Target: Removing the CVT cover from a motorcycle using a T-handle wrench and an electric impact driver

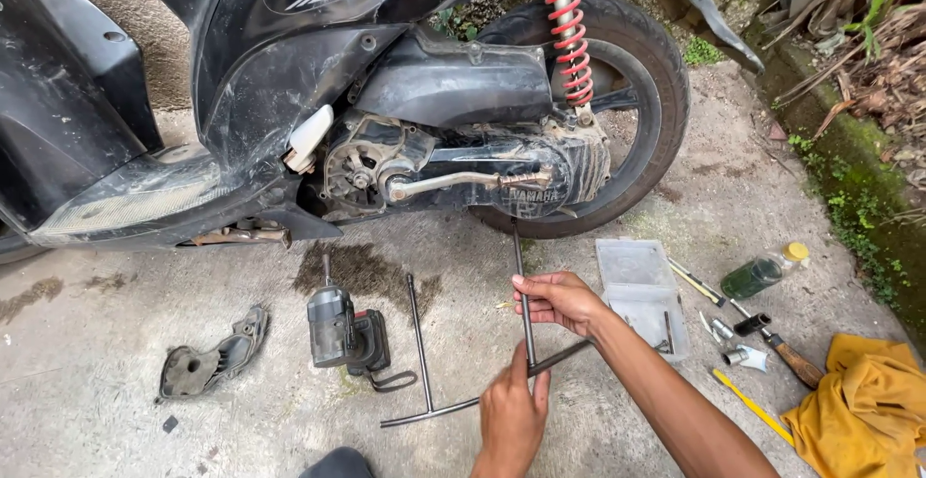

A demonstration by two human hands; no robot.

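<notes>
Left hand (511, 415), right hand (559, 302), both gripping T-handle wrench (527, 314), scooter engine (463, 164) beyond

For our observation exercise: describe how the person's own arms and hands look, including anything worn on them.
Both are bare: the left hand and right hand wear no gloves, rings or watch, and no sleeve shows on the right forearm. The fingers are uncovered. Little of the left arm is in view.

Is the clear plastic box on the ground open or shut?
Open: the clear plastic box lies with its lid flipped back flat on the concrete.
</notes>
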